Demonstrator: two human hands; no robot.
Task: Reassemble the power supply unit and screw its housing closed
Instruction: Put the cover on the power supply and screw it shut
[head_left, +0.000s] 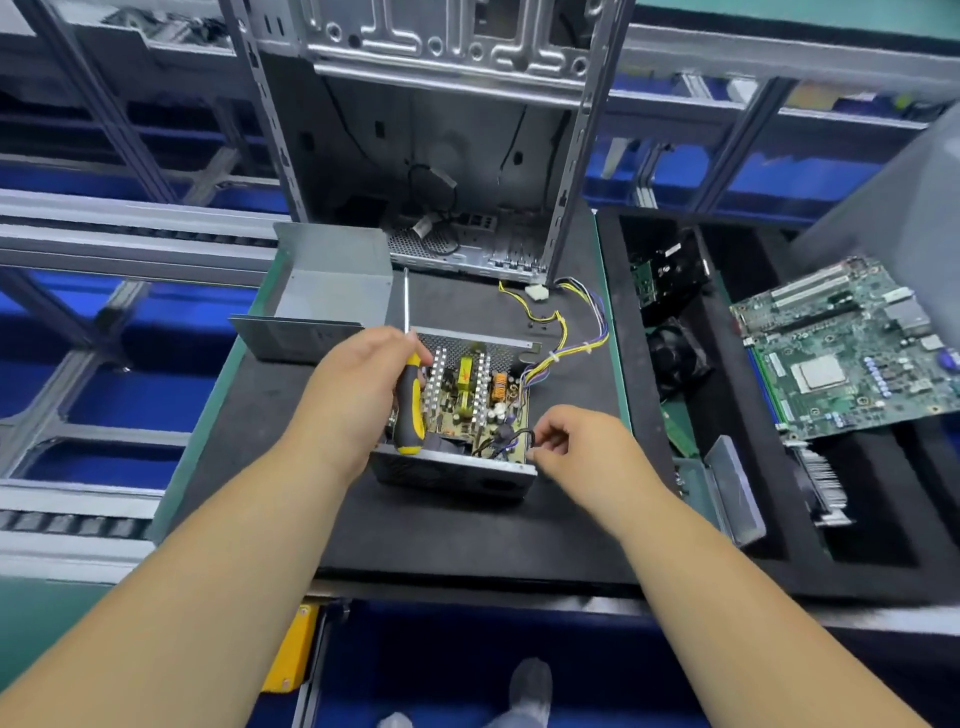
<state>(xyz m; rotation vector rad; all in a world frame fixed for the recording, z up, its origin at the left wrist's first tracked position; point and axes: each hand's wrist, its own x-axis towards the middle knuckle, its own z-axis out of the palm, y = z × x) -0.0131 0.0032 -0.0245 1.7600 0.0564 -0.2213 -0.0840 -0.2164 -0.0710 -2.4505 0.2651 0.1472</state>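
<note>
The open power supply unit (457, 467) sits on a black foam mat (467, 535), its circuit board (467, 395) exposed from above. My left hand (358, 384) grips a yellow-and-black screwdriver (409, 410), shaft pointing up and away. My right hand (576, 447) is at the unit's near right corner, fingertips pinching at a black cable (511, 439) there. The grey metal cover (322, 291) lies separate behind the unit on the left. A bundle of coloured wires (576, 332) runs from the unit toward the back.
An empty computer case (431, 140) stands upright behind the mat. A black tray on the right holds a motherboard (852, 353), a fan (675, 358) and other parts. A small clear box (727, 488) stands by the mat's right edge. Conveyor rails run along the left.
</note>
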